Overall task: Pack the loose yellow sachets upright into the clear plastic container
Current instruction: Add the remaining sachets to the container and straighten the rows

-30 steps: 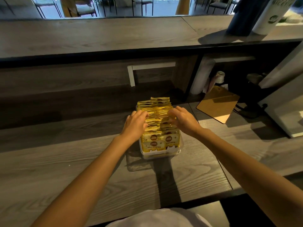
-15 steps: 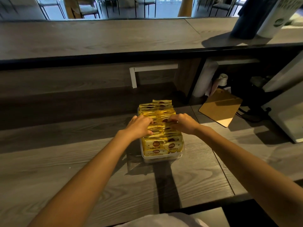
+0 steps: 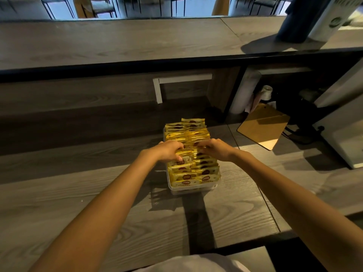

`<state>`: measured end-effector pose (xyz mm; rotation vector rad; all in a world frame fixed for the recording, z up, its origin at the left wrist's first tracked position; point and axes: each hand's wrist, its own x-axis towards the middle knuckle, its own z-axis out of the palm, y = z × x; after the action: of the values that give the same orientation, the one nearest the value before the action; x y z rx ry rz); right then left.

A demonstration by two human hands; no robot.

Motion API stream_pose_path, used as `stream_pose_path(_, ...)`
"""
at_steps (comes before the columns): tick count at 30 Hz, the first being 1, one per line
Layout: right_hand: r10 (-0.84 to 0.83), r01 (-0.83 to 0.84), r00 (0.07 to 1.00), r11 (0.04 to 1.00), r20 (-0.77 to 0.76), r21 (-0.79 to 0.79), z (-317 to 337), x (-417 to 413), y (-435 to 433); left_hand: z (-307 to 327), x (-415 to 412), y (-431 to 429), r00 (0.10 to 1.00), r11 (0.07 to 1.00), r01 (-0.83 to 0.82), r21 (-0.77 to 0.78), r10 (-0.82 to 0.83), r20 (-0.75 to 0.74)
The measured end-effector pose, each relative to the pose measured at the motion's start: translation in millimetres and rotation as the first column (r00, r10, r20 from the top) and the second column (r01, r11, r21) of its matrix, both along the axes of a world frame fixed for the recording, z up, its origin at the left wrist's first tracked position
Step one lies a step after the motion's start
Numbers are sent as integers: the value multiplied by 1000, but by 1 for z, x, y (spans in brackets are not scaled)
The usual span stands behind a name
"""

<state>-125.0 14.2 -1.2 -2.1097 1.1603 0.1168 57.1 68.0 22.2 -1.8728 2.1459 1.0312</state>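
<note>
A clear plastic container (image 3: 193,188) stands on the grey wooden counter, packed front to back with upright yellow sachets (image 3: 193,176) bearing red round logos. My left hand (image 3: 168,151) rests on the left side of the row, fingers curled down into the sachet tops. My right hand (image 3: 215,149) is on the right side, fingertips pinching the sachet tops in the middle of the row. Both hands cover the sachets beneath them.
A brown clipboard (image 3: 264,127) lies at the right behind the container. A white roll (image 3: 244,91) stands under the raised counter ledge (image 3: 117,44). A white appliance (image 3: 345,134) sits at the far right. The counter's front edge runs near my body.
Both hands have slid toward me along the row, from its middle to nearer the front, and drawn closer together. The view has shifted slightly.
</note>
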Motion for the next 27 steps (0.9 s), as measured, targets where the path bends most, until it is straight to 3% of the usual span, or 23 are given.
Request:
stream_pose_path(5,22,-30,996,995,-85,-98,5,4,-1,-6,-2,3,999,995,-30,-100,31,9)
stream_pose_path(9,-131,144,990,901,60,-408,5,1,-2,-6,0,3,983,877,-182,-444,174,-59)
stream_pose_path(12,-138,183,982,857,128,-481,1,1,-8,-8,4,-2,986,803,-113,-585,164,34)
stream_pose_path(16,-62,87,996,890,72,-448,3,4,-20,-14,7,-9,988,871,-68,-486,126,87)
stream_pose_path(21,34,-54,998,930,-61,-365,8,6,-31,-14,10,-15,986,930,-165,-329,160,-44)
stream_pose_path(27,71,-80,996,978,-52,-195,9,9,-24,-27,8,-19,996,972,-81,-221,88,22)
